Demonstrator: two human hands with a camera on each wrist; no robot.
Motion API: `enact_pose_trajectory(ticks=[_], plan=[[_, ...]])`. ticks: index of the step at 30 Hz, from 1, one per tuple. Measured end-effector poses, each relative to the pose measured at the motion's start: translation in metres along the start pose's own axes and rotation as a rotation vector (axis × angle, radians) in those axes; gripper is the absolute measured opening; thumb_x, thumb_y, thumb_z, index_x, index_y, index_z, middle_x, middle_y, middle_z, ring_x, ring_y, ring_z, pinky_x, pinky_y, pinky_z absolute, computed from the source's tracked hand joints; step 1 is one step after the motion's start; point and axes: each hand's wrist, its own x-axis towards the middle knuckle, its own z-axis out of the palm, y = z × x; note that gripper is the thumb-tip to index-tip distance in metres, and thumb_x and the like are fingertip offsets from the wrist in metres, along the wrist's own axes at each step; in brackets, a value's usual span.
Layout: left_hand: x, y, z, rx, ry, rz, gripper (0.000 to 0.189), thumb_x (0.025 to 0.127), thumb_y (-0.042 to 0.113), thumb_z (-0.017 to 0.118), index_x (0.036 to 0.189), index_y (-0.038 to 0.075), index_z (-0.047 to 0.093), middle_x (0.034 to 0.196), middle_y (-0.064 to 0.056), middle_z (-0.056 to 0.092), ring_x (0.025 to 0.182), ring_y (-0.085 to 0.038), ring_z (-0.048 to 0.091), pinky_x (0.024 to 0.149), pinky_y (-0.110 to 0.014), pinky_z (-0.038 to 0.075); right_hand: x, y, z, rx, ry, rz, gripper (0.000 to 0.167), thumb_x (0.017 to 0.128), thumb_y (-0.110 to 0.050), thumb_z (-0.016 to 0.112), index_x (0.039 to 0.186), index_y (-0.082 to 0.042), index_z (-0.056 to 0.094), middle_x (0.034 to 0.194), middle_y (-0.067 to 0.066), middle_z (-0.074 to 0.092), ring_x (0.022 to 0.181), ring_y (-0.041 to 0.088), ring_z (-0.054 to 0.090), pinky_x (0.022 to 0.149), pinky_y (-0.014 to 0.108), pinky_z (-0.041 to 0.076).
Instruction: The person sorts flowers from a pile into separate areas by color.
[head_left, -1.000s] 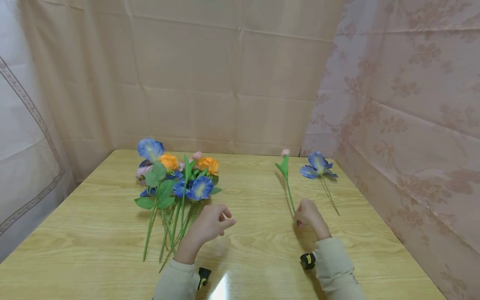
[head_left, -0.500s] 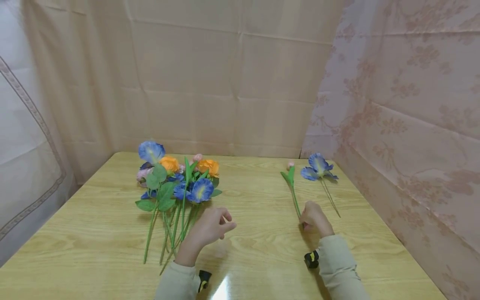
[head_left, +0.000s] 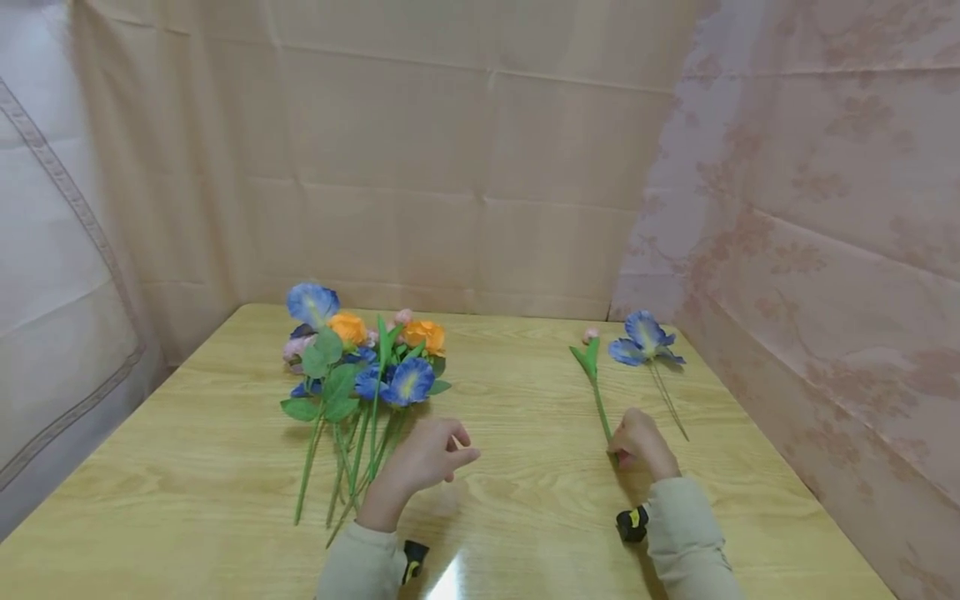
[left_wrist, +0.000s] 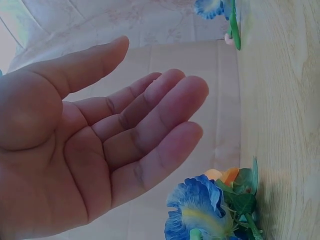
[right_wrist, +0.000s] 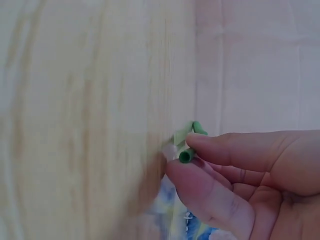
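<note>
My right hand (head_left: 642,443) pinches the lower end of a pink tulip's green stem (head_left: 602,408) between thumb and forefinger. In the right wrist view the hollow stem end (right_wrist: 186,156) shows at the fingertips. The tulip's small pink bud (head_left: 591,335) and two green leaves point toward the table's back edge. Just right of it lies a blue iris (head_left: 645,337) with a thin stem. My left hand (head_left: 427,454) holds nothing, its fingers relaxed with the palm showing in the left wrist view. It hovers right beside the stems of a flower pile, with a blue iris (left_wrist: 200,210) below it.
The pile at the left of the wooden table (head_left: 517,517) has orange flowers (head_left: 425,336), blue irises (head_left: 411,381), green leaves (head_left: 322,352) and several long stems (head_left: 308,475). Beige cloth (head_left: 450,167) hangs behind the table, and patterned cloth (head_left: 840,250) lines the right side.
My right hand has drawn the tulip a little toward me and to the right, so its bud sits lower and nearer the lone iris. My left hand stays in place; the head view shifts slightly.
</note>
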Motion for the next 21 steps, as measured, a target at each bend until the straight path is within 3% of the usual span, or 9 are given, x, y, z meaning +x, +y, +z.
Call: enact_pose_trajectory(ticks=[9,21], plan=[[0.001,0.001,0.001,0.032,-0.007,-0.011,0.025,0.086,0.023,0.061,0.092,-0.001,0.06,0.069,-0.005,0.058,0.053,-0.021,0.057,0.046,-0.027,0.042,0.002,0.011,0.002,0.086,-0.033,0.054,0.012,0.065,0.015,0.059,0.058,0.007,0.054,0.052,0.01,0.052,0.04,0.018,0.055,0.045,0.03,0.049],[0.0,0.001,0.001,0.02,-0.008,-0.007,0.022,0.086,0.019,0.06,0.092,-0.002,0.06,0.068,-0.005,0.057,0.053,-0.022,0.057,0.046,-0.028,0.042,0.006,0.01,0.001,0.055,-0.075,0.1,0.011,0.07,0.011,0.063,0.063,0.008,0.056,0.055,0.012,0.055,0.045,0.022,0.059,0.048,0.03,0.05]])
